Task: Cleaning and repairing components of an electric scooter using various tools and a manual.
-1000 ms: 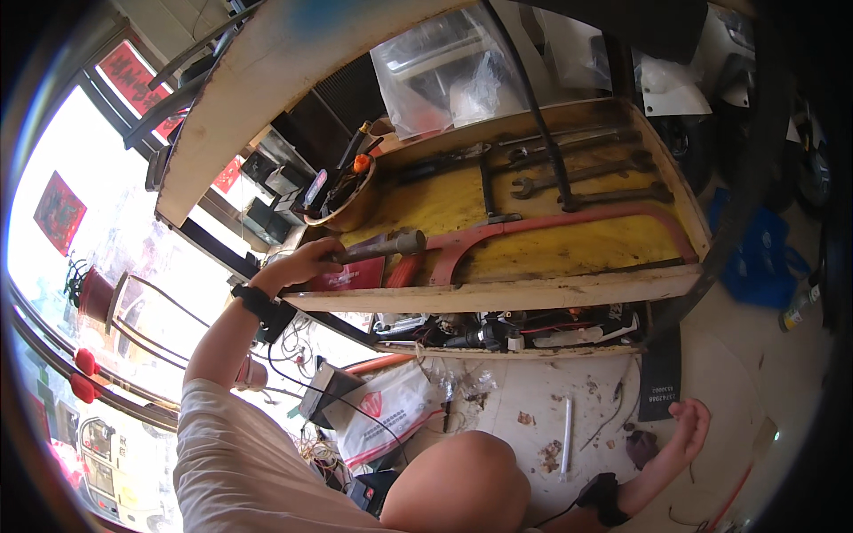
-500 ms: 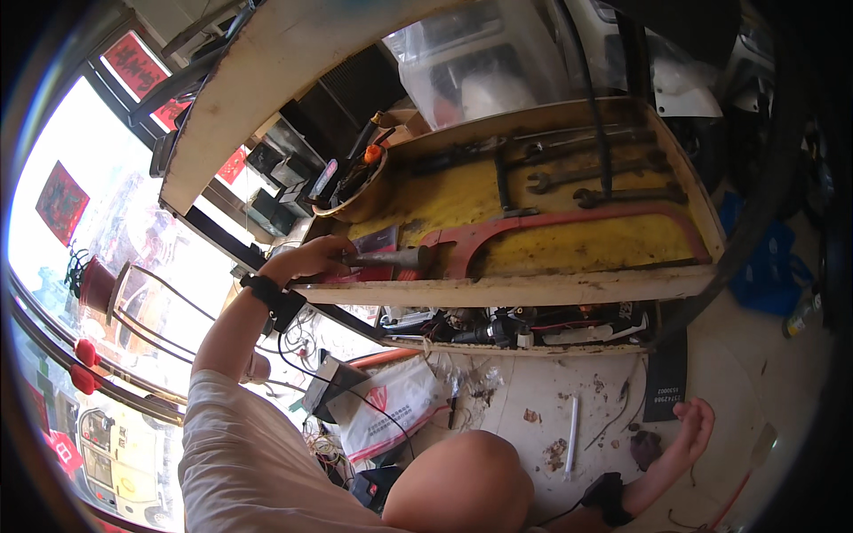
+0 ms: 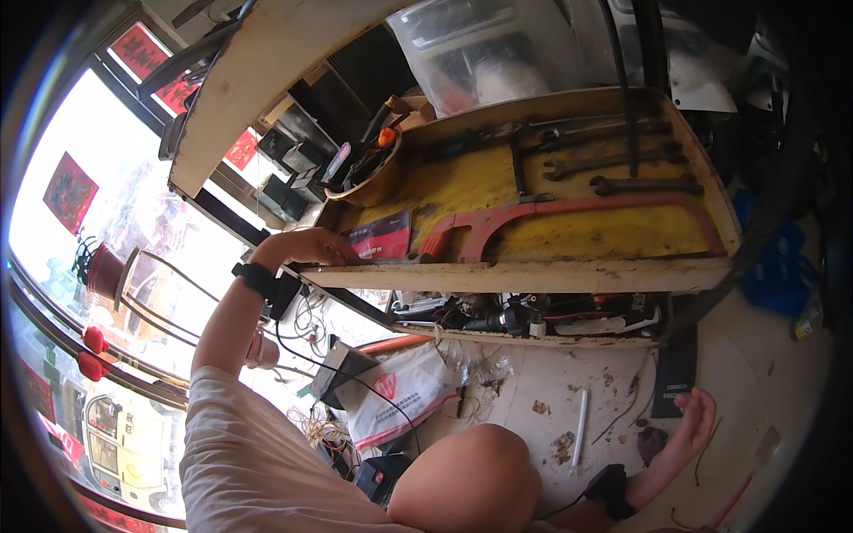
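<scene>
My left hand (image 3: 322, 246) reaches over the front left corner of a shallow tool tray (image 3: 533, 279). Its fingers curl down behind the rim, and what they grip is hidden. Just beyond them lies a red and dark booklet (image 3: 382, 237). Beside it on the yellow tray bottom lies a hacksaw (image 3: 569, 207) with a red frame. Several wrenches (image 3: 613, 160) rest further back. My right hand (image 3: 696, 419) is low at the right, its fingers loosely bent and apart, holding nothing. A dark purple lump (image 3: 651, 442) is on the floor near it.
A bowl (image 3: 373, 182) of tools stands at the tray's back left. A lower shelf (image 3: 533, 324) holds mixed parts. On the floor are a white bag (image 3: 395, 400), a white stick (image 3: 579, 431) and loose cables. A dark cable (image 3: 626, 89) hangs over the tray.
The grey, thick-ended metal tool in my left hand has gone down out of sight at the tray's front rim, uncovering the booklet. My right hand has barely moved. The view has shifted slightly.
</scene>
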`<state>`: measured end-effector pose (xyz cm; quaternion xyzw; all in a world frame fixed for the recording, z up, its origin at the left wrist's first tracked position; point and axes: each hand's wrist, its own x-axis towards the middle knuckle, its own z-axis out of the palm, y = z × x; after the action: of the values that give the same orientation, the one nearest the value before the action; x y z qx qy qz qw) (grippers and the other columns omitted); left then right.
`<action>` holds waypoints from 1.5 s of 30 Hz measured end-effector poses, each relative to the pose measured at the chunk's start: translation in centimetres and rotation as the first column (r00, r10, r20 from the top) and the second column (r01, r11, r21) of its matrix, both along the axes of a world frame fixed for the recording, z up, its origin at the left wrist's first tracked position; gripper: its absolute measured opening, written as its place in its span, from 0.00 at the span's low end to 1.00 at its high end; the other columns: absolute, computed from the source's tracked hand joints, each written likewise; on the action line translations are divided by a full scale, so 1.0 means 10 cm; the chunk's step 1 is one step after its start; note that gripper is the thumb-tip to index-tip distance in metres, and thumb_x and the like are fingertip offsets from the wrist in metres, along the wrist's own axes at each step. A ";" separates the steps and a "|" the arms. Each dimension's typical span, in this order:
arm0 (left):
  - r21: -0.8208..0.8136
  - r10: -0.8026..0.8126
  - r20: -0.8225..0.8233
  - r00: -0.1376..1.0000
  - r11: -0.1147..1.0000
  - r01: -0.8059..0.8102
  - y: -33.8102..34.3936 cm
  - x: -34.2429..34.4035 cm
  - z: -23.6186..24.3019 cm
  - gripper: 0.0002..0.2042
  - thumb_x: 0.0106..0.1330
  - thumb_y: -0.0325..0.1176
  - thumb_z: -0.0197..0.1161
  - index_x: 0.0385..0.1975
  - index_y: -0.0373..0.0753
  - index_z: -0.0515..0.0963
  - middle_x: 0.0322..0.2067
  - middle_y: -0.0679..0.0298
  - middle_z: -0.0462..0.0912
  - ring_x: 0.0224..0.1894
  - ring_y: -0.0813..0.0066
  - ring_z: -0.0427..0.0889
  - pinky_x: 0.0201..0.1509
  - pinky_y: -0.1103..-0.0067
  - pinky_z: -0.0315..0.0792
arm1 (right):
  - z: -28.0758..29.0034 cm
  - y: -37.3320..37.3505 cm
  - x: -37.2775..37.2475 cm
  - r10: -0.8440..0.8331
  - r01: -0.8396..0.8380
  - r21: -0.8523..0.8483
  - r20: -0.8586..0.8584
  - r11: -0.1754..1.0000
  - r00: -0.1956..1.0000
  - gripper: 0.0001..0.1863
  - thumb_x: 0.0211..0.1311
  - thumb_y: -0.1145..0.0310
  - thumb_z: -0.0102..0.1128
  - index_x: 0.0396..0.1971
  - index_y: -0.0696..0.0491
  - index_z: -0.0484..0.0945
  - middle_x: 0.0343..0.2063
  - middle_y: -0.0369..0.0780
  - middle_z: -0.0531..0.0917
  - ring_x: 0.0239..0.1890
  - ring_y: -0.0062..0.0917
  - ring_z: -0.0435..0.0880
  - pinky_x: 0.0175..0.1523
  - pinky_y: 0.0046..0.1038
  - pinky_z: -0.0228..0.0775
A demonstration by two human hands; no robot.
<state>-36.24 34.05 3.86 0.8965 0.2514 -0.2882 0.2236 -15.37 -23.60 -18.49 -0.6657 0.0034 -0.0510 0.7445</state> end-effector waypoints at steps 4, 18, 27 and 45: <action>0.016 -0.028 0.048 0.998 0.999 0.027 -0.10 0.08 0.06 0.13 0.63 0.31 0.59 0.48 0.41 0.78 0.40 0.67 0.81 0.43 0.79 0.76 0.50 0.80 0.70 | 0.00 -0.03 0.01 0.022 -0.022 -0.025 0.006 0.999 1.000 0.10 0.66 0.70 0.50 0.41 0.59 0.73 0.30 0.37 0.76 0.35 0.19 0.73 0.46 0.22 0.62; 0.194 0.079 0.064 0.995 0.977 -0.090 -0.30 0.15 0.00 0.14 0.67 0.39 0.55 0.48 0.42 0.78 0.44 0.65 0.81 0.46 0.75 0.76 0.54 0.76 0.68 | -0.34 -0.22 0.14 0.027 -0.026 0.011 -0.089 1.000 0.996 0.10 0.65 0.69 0.52 0.41 0.59 0.74 0.33 0.37 0.77 0.35 0.19 0.75 0.45 0.22 0.65; 0.170 0.080 0.277 0.957 0.977 -0.131 -0.32 0.20 0.07 0.13 0.65 0.30 0.57 0.49 0.39 0.75 0.40 0.65 0.81 0.42 0.80 0.78 0.47 0.84 0.71 | -0.21 -0.25 0.23 0.053 -0.066 -0.095 -0.129 0.993 0.990 0.12 0.65 0.65 0.53 0.39 0.59 0.75 0.29 0.36 0.78 0.34 0.19 0.75 0.46 0.23 0.65; 0.536 -0.388 0.378 0.840 0.832 0.143 -2.60 0.02 -0.43 0.05 0.53 0.28 0.64 0.24 0.37 0.75 0.28 0.62 0.75 0.36 0.63 0.76 0.39 0.70 0.69 | -0.50 -0.58 0.32 0.022 -0.076 -0.196 -0.267 0.978 0.963 0.16 0.61 0.65 0.50 0.44 0.58 0.76 0.35 0.40 0.80 0.40 0.21 0.78 0.51 0.24 0.64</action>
<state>-36.08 8.04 -0.45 0.9923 0.1223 -0.0174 0.0009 -12.16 -29.36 -23.45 -0.7395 0.0804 0.0564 0.6659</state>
